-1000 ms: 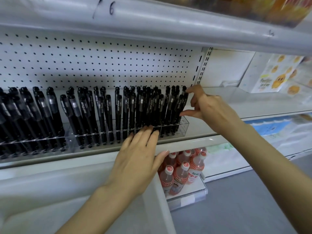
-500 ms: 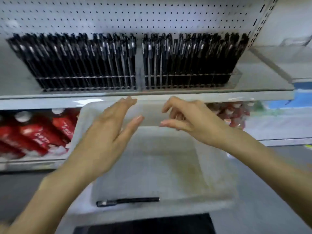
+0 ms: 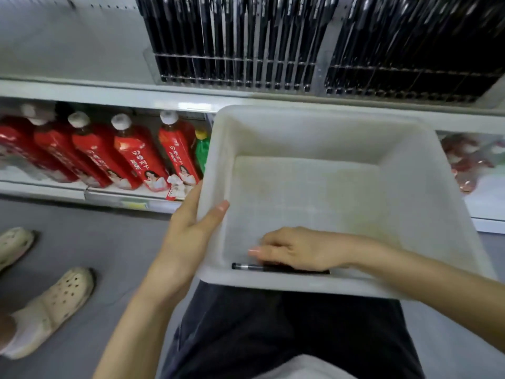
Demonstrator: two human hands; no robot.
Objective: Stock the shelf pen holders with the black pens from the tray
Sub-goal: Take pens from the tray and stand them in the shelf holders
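Up on the shelf [image 3: 109, 94], two clear pen holders [image 3: 235, 67] stand side by side, and both look packed with black pens, so by my reckoning the stocking is nearly done. Under the shelf edge sit red bottles [image 3: 136, 157], no part of this job. Down to the white tray [image 3: 426, 187], held out in front of the body just below the shelf lip, which gives each pen a short trip up. The left hand [image 3: 191, 228] has it by the left wall, thumb hooked over the rim on the inside, fingers out of sight underneath. That's the steadying grip, there to hold the tray level while the other hand works. And the right hand [image 3: 295, 250] reaches in over the near rim, low on the tray floor, fingers loosely curled. Right under it is the one pen [image 3: 247, 266] visible in the tray, lying flat along the near wall. Its tip end pokes out to the left past the fingertips and its barrel runs beneath the palm. Hand and pen look to be touching, but whether the fingers have closed round it I cannot tell. Tucked against that wall, it may want a small roll before it lifts cleanly.
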